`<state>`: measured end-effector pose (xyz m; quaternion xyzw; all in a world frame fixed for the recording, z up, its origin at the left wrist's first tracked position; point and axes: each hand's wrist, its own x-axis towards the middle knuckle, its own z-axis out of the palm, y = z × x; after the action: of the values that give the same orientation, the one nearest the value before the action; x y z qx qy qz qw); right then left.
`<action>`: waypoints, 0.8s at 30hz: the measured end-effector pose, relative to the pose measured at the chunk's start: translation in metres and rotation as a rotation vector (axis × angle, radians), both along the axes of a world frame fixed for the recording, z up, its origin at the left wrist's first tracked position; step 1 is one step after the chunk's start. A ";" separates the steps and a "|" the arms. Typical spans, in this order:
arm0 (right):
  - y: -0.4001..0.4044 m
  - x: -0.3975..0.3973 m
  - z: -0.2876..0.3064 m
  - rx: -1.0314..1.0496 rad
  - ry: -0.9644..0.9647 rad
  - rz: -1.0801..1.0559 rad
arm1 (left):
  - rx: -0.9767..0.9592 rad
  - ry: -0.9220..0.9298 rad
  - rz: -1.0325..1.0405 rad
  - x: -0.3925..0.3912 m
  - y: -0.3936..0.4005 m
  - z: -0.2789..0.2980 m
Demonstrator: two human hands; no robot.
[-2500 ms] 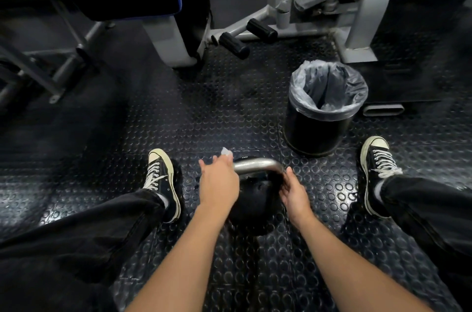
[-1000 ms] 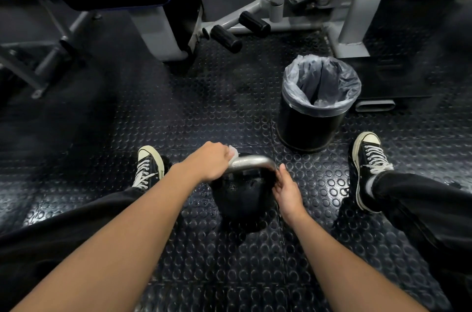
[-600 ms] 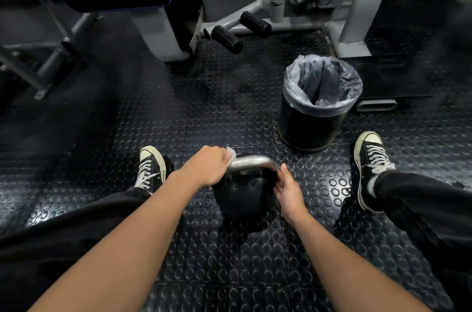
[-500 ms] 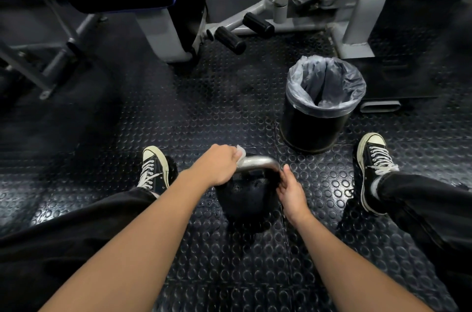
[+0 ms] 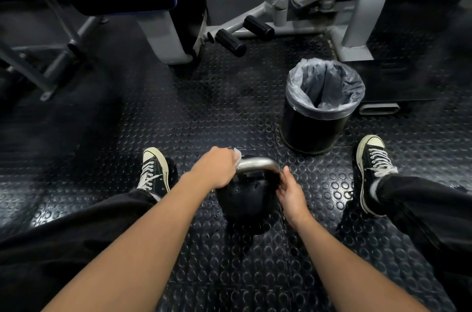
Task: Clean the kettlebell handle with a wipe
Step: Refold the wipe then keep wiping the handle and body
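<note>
A black kettlebell (image 5: 246,200) stands on the studded rubber floor between my feet. Its bare metal handle (image 5: 258,164) arches across the top. My left hand (image 5: 217,170) is wrapped round the left end of the handle with a white wipe (image 5: 237,154) inside the grip; only a corner of the wipe sticks out. My right hand (image 5: 291,193) holds the kettlebell on its right side, just below the handle's right end, with the thumb pointing up along it.
A black bin (image 5: 319,110) with a clear liner stands on the floor just beyond my right hand. Grey gym machine frames (image 5: 362,5) and two black foot pegs (image 5: 245,35) lie farther off. My shoes (image 5: 153,171) flank the kettlebell.
My left hand has turned from lying flat over the handle's left end to a closed grip round it with the wipe. The right hand has stayed on the kettlebell's right side.
</note>
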<state>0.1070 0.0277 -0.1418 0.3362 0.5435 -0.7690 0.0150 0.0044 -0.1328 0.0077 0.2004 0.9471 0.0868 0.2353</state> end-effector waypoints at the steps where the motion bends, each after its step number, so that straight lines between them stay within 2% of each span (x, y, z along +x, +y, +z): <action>1: 0.000 -0.002 0.000 -0.002 0.000 -0.018 | -0.011 0.015 0.017 0.002 -0.001 -0.001; 6: 0.002 -0.003 -0.001 -0.042 -0.013 -0.056 | -0.037 0.082 0.000 0.011 -0.012 -0.010; 12: 0.002 -0.002 0.000 -0.053 0.000 -0.064 | -0.051 0.087 -0.037 0.018 -0.008 -0.013; 19: 0.001 -0.001 -0.002 -0.032 0.000 -0.036 | -0.109 0.095 0.012 0.027 -0.015 -0.011; 24: 0.002 -0.001 -0.008 -0.003 0.012 -0.006 | -0.132 0.086 -0.048 0.031 -0.015 -0.024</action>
<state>0.1061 0.0294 -0.1493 0.3335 0.5413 -0.7718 0.0099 0.0352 -0.1475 -0.0167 0.2105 0.9549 0.0099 0.2092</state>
